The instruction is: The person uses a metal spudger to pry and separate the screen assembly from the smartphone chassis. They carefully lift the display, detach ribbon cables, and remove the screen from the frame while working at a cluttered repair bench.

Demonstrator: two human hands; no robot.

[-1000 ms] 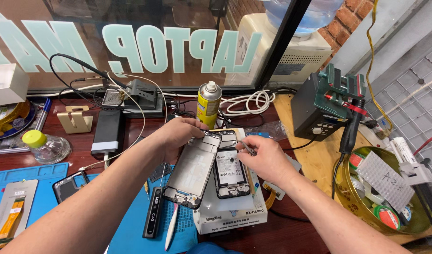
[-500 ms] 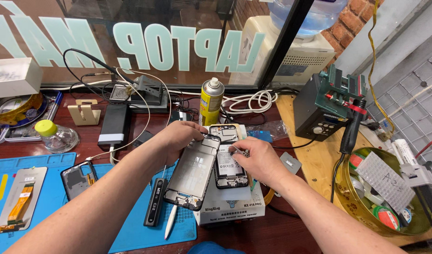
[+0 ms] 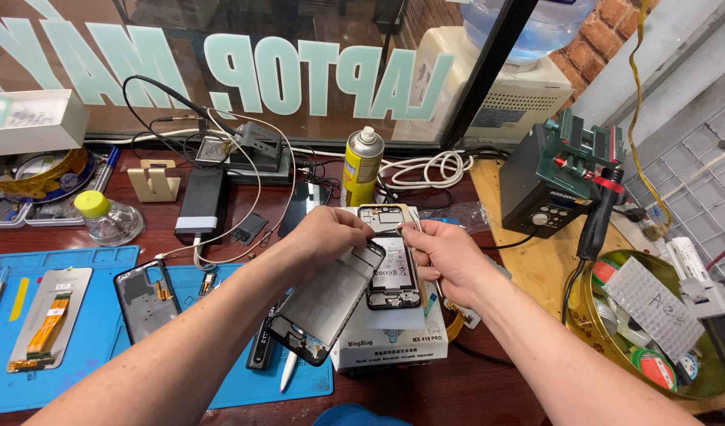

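Observation:
My left hand [image 3: 329, 235] grips the top end of a detached phone screen panel [image 3: 323, 304], which leans tilted with its lower end over the blue mat. Beside it an opened phone body [image 3: 394, 272], battery showing, lies on a white box-shaped device [image 3: 394, 347]. My right hand [image 3: 451, 256] rests at the phone's upper right edge and pinches a thin metal tool [image 3: 415, 224] whose tip is at the phone's top. The two hands are almost touching above the phone.
A yellow spray can [image 3: 361, 166] stands just behind the phone. A blue mat [image 3: 94, 371] at the left holds a phone back cover [image 3: 145, 298] and a display part with an orange flex [image 3: 47, 315]. A soldering station [image 3: 548, 189] and a round tin of parts [image 3: 654, 331] sit at the right.
The view has shifted, so the bench things sit further right. My hands have drawn closer together at the phone's top end; the screen panel stays in my left hand.

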